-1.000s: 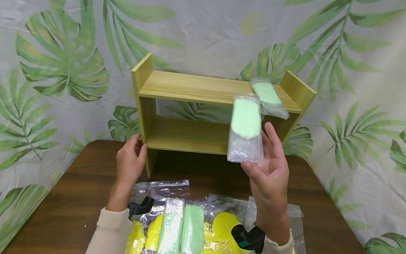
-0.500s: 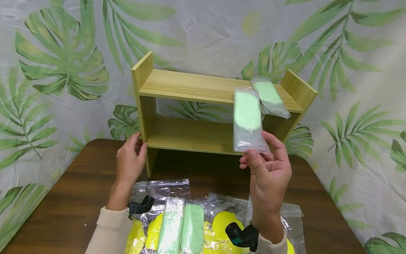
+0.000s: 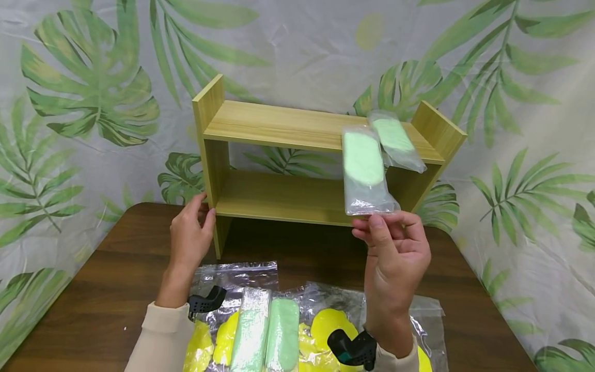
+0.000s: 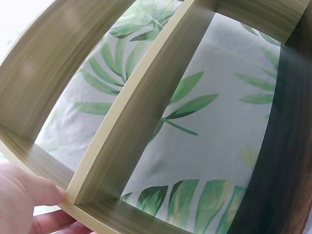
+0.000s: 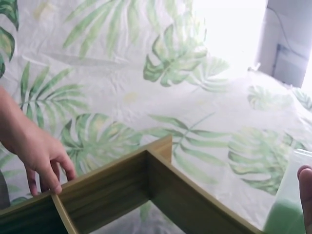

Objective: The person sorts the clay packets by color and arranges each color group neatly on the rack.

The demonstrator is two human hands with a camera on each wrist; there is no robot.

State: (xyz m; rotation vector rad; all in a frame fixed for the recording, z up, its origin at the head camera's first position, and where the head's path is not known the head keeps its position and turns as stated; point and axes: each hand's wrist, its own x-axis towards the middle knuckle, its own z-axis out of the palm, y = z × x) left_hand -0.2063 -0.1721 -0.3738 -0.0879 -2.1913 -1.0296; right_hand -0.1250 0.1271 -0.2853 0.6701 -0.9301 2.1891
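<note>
Right of centre, a pale green packet [image 3: 364, 165] ran lengthwise up the head view, top tipped slightly left, lower edge pinched in the right hand [image 3: 397, 258]. The left hand [image 3: 190, 232] gripped a wooden shelf [image 3: 274, 121]; the right wrist view revealed fingers [image 5: 67, 167] the head view partly hid.

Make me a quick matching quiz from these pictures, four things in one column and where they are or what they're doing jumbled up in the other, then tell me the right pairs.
Things
1. Left hand
2. Right hand
3. Wooden shelf unit
4. Yellow pieces

Places and states
A. Stands on the dark brown table
B. Pinches the lower end of a green packet
C. Lie in clear bags in front of the shelf
D. Grips a side panel

Right pairs: 1-D, 2-B, 3-A, 4-C.
</note>
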